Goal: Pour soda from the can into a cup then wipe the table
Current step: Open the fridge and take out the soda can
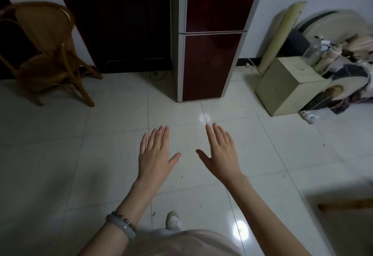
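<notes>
Hovering palm-down over the floor (101, 154), the left hand (155, 154) and right hand (222, 154) are both spread flat with fingers extended, set side by side with a gap between the thumbs, and neither holds anything. A bracelet (121, 225) circles the left wrist. Beyond the fingertips stands a fridge (212, 43), with a dark door (121, 23) to its left and a wicker chair (46, 49) further left; a box (290, 86) and a heap of clutter sit off to the right. No can, cup or cloth shows anywhere, so their bearing from the hands cannot be told, nor which hand is nearer to them. At the lower right corner a blurred edge (343, 203) enters the view (possibly the table, though it is too smeared to say), and if so the right hand lies closer to it. Judging by this, the task has not begun, and the person likely needs to turn toward that side first.
</notes>
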